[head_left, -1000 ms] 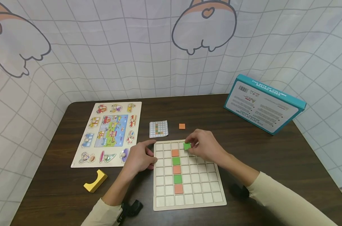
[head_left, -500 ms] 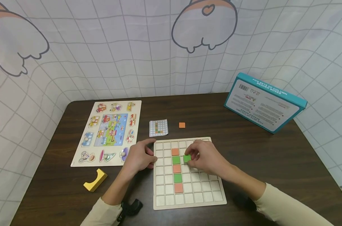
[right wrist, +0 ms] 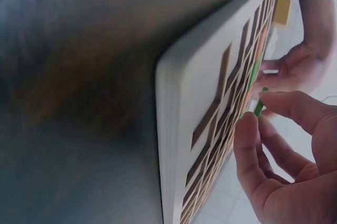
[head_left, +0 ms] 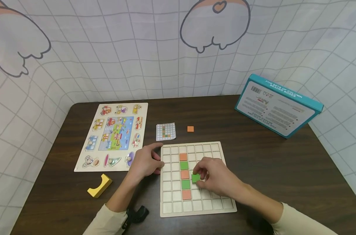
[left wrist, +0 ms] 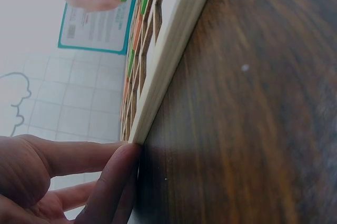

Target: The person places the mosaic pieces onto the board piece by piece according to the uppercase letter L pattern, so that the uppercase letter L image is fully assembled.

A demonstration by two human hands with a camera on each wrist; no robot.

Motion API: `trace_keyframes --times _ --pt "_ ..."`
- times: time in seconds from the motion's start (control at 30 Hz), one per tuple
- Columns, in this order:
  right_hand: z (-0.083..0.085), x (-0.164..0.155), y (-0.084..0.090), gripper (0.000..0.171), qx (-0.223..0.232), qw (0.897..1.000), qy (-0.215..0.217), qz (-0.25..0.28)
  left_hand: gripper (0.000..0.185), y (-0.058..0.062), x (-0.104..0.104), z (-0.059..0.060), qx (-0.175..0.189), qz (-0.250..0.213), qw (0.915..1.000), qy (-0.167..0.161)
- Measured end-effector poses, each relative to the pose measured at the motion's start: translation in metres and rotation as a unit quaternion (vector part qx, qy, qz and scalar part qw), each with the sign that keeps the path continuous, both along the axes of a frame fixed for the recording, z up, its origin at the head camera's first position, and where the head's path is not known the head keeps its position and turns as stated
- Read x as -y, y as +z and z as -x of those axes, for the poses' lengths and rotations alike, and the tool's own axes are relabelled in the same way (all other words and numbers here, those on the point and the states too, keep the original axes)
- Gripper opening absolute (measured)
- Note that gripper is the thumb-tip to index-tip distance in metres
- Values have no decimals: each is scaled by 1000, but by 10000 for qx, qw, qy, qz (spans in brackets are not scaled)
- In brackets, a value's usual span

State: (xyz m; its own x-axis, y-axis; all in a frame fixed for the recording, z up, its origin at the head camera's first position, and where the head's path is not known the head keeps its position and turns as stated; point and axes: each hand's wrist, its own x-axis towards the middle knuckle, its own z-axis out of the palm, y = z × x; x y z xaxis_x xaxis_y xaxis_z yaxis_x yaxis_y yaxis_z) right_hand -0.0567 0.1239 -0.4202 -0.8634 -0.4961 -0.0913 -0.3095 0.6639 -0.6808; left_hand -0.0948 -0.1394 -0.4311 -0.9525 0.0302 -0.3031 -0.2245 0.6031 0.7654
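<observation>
The small green square tile is pinched between the thumb and fingertips of the right hand, held just over the pale wooden grid board, beside the column of tiles already set there. That column runs orange, green, orange, green, orange down the third row of cells from the board's left edge; the held tile sits level with the lower green one, one cell to its right. Whether it touches the board cannot be told. The left hand rests on the dark wooden counter with loosely bent fingers pressed against the board's left edge, grasping nothing. Beyond the board lie a small gridded pattern card and a loose orange square tile. Farther left are a pictured peg puzzle board and a yellow arched wooden block; a teal box lies at the far right.
</observation>
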Motion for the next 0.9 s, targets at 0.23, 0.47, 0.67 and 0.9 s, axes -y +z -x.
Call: trace_keyframes --times 0.23,0.47,0.67,0.9 --pt "-12 -2 -1 21 -65 9997 200 -85 68 1 0 0 59 1 10000 22" --pt "-24 -2 -3 21 -243 9990 363 -116 69 2 -1 0 103 -7 9999 40" --pt "-29 -3 -4 21 -343 9982 464 -149 69 2 -1 0 94 -27 9999 38" --pt "-31 -2 -7 22 -446 9974 520 -224 69 2 0 0 74 -67 9999 23"
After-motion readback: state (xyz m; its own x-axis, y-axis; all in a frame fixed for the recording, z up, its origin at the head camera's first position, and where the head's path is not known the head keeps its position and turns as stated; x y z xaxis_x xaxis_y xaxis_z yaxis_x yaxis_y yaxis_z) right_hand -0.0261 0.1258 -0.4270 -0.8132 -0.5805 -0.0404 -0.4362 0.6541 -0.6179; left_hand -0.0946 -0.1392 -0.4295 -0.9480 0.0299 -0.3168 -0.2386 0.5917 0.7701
